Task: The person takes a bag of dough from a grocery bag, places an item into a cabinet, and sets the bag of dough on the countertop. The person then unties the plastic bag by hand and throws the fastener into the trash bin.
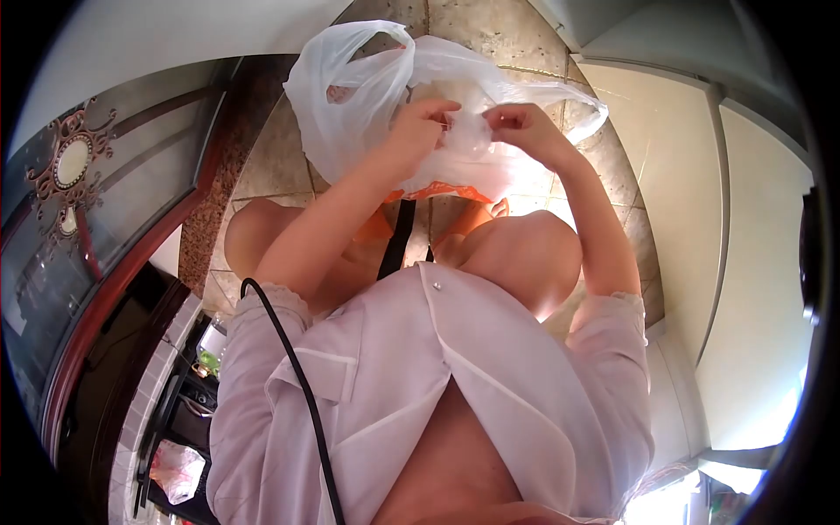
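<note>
A white translucent plastic carrier bag (350, 131) stands on the tiled floor in front of my bent knees, its loop handles sticking up and out to the sides. Orange print shows along its near edge. Above its middle, my left hand (420, 131) is closed in a pinch on thin crumpled plastic. Opposite it, a short gap away, my right hand (528, 131) pinches the same whitish plastic (468, 131) with curled fingers. Whether this plastic is part of the carrier bag or a smaller bag inside it, I cannot tell. The bag's contents are hidden.
Pale cabinet doors (665, 166) rise close on the right. At left stands a dark-framed glass cabinet (114, 201) with an ornate mirror-like decoration. A black cable (297, 376) runs over my left sleeve. Behind at lower left, a pinkish-white packet (178, 472) lies on a dark shelf.
</note>
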